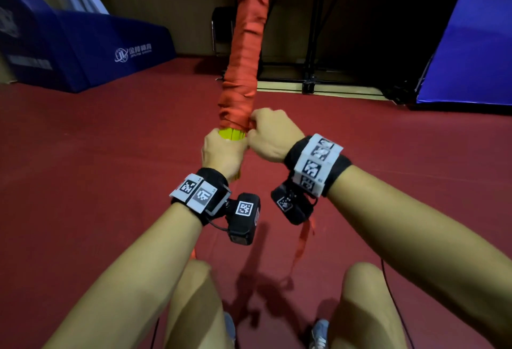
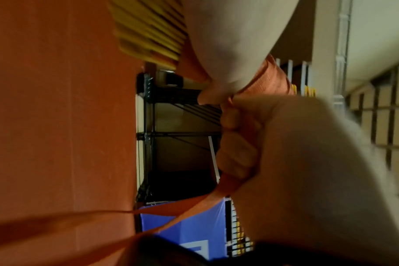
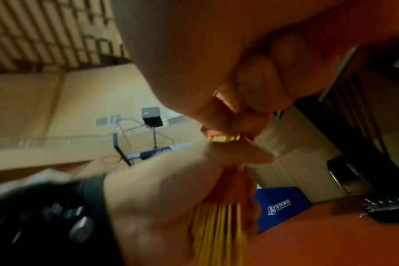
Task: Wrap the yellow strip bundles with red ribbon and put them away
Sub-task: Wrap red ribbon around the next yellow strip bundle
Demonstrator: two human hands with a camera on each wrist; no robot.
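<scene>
left hand (image 1: 223, 154) clenched, knuckles up | right hand (image 1: 273, 134) pinching, just beside left | forearms extended

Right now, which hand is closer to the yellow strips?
Left. The left hand grips the bare yellow strips themselves; the right hand is just beside them, pinching the ribbon at the wrap's lower edge.

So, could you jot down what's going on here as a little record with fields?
bundle: yellow strip bundle, tilted upward, mostly wrapped in red ribbon
left hand: grips the bare yellow end
right hand: pinches the ribbon at the wrap's lower edge
ribbon tail: hangs loose below the right wrist
floor: dark red
</scene>
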